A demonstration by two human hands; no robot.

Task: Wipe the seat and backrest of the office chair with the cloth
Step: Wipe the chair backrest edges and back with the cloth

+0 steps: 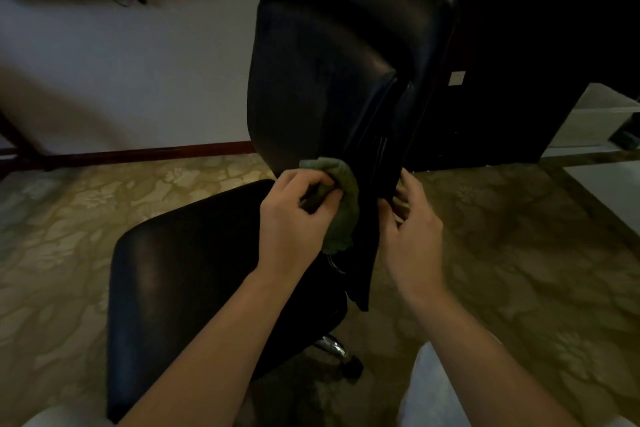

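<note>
Head view, dim room. Black office chair stands on patterned beige carpet, turned so its side faces the camera. Backrest upright at centre, glossy black, seen near edge-on; seat extends lower left, bare.

Left hand has its fingers curled tight around a bunched green cloth, pressing it against the lower edge of the backrest, right where the backrest meets the seat. Cloth hangs down a bit below the fist. Right hand is on the other side of the backrest's lower edge, fingers half curled and touching the dark edge; whether it truly grips the edge or only steadies it, cannot tell. Both forearms bare, coming in from the bottom of the frame.

Chrome chair base and a black caster show under the seat. White wall behind with a dark red baseboard; dark wooden cabinet at right.
</note>
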